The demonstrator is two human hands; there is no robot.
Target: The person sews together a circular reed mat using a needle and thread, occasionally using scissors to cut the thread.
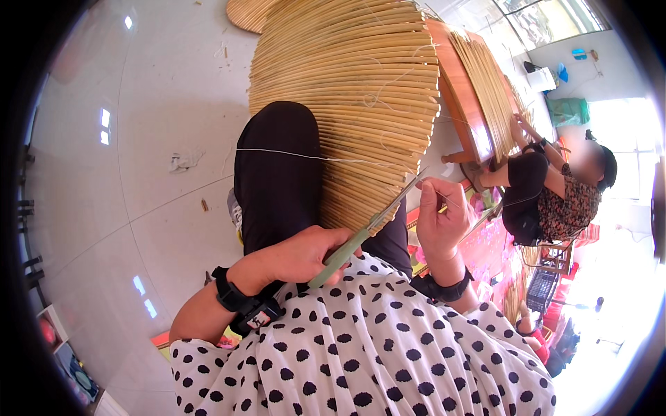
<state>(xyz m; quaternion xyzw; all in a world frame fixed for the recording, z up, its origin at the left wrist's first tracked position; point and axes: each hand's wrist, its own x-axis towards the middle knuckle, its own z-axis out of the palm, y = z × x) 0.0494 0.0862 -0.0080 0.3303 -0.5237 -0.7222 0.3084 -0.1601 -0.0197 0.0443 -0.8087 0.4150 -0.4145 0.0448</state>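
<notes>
My left hand [312, 253] grips a pair of green-handled scissors [335, 263], whose long blades point up and to the right at the rim of a bamboo-stick mat [340, 62]. Just beside the blade tips, my right hand [444, 211] is pinched on a thin white thread [368, 162]. The thread runs from there across the mat and over my dark-trousered knee [276, 187]. Loose loops of thread lie on the mat's upper part. The mat fans out beyond my lap, with its uneven stick ends along the right side.
A co-worker [562, 201] sits at the right, hands on bamboo sticks [479, 83] lying on a wooden table [458, 118]. Further right are a black crate [542, 288] and a green bag [567, 112]. Thread scraps [184, 161] lie on the tiled floor [90, 208]; another mat [243, 14] is behind.
</notes>
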